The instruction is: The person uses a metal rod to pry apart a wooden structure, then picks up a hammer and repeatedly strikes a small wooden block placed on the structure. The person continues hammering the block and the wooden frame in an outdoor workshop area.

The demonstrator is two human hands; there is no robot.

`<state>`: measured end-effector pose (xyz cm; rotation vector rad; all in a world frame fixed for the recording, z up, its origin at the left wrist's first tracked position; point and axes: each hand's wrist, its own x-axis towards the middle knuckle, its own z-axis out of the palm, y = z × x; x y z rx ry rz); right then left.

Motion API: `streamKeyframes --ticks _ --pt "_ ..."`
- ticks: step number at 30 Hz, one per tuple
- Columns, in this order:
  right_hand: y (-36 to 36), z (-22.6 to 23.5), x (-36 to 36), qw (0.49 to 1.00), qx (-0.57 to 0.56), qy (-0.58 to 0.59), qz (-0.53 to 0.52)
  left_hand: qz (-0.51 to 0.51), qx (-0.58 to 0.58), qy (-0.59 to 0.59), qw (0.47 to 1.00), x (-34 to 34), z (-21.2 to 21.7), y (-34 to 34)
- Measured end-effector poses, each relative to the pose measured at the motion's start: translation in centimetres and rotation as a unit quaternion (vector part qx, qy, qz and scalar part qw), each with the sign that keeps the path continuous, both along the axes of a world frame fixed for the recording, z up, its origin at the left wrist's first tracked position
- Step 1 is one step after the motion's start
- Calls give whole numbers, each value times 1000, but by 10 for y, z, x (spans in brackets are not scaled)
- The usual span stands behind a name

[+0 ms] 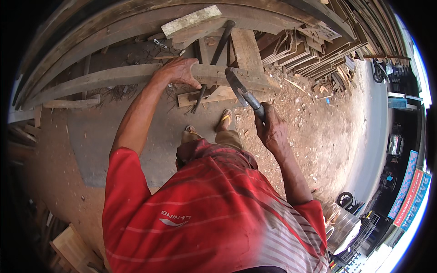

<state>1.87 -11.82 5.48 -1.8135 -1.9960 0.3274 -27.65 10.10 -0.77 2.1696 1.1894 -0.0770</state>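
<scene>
A long wooden beam point(123, 74) runs crosswise before me. My left hand point(178, 73) grips it from above, fingers over the far edge and thumb at the near one. In my right hand point(273, 129) is a hammer point(236, 83) with a dark head and a grey shaft. Its head is raised near the beam's right part, and whether they touch I cannot tell. A dark bar point(222, 44) slants beneath the beam, just right of my left hand. Under the beam's right part stands a wide wooden board point(246, 48).
Long timbers point(132, 34) stretch across the back, with a pale wood block point(191, 21) on them. Stacked boards point(314, 54) stand at the far right. Wood scraps and chips litter the dirt ground point(305, 123). A road point(371, 136) passes on the right, and a box-like wooden piece point(75, 248) lies lower left.
</scene>
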Motion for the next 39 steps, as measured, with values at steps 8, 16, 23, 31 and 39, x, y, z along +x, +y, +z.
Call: streamKeyframes --ticks 8,16,23,31,39 --pt "1 9 -21 980 -127 39 -147 -13 3 61 998 2 6 -14" --pt "-26 -6 -34 986 -111 27 -123 32 171 54 983 -17 -62 -37" --pt "-30 19 -68 975 -41 115 -186 36 169 62 983 -26 -66 -42" --pt "-18 -39 -44 984 -150 -13 -98 34 161 55 985 -31 -59 -39" --pt "-18 2 -81 974 -83 91 -192 66 173 37 982 -51 -71 -39"
